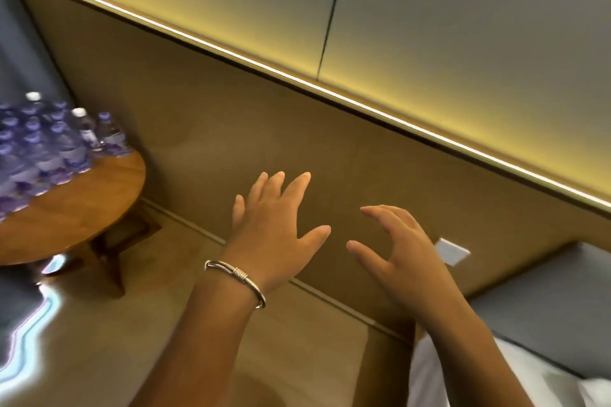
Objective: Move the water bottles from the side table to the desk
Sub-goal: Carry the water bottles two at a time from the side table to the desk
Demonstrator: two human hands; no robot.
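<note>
Reaching forward at mid-frame, both hands are empty and touch nothing. The left hand (271,228), with a silver bangle (238,277) on its wrist, has its fingers spread flat and wide. Just right of it, the right hand (400,251) is loosely curled, fingers and thumb well apart as if cupped. Farther off at the left, the water bottles (49,145), purple-capped and tightly clustered, stand on the round wooden side table (82,208). Behind runs a tan wall panel (231,116) under a glowing light strip (297,76).
</note>
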